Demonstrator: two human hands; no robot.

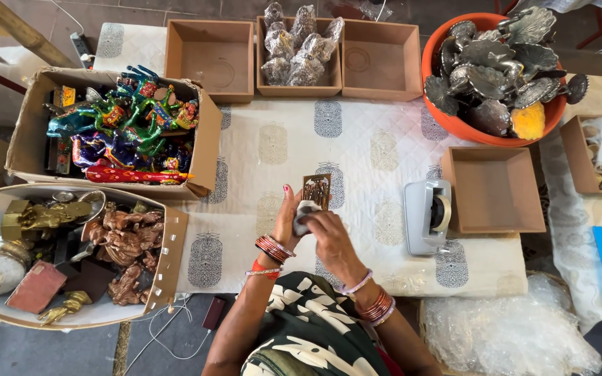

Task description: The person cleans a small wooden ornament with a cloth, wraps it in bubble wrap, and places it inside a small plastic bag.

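My left hand (pixel 286 217) holds up a small brown rectangular plaque (pixel 316 190) with a picture on its face, over the white printed cloth (pixel 371 150). My right hand (pixel 330 238) presses a grey-white cloth or wad (pixel 306 212) against the plaque's lower edge. Both wrists wear red and silver bangles. The hands are close together at the near middle of the table.
A grey tape dispenser (pixel 427 214) sits to the right, beside an empty brown box (pixel 494 189). An orange tub (pixel 494 66) holds silver leaf-shaped pieces. Three boxes line the far edge, the middle one (pixel 299 49) holding wrapped items. Cartons of colourful (pixel 123 129) and brass figurines (pixel 71 251) stand left. Bubble wrap (pixel 506 331) lies near right.
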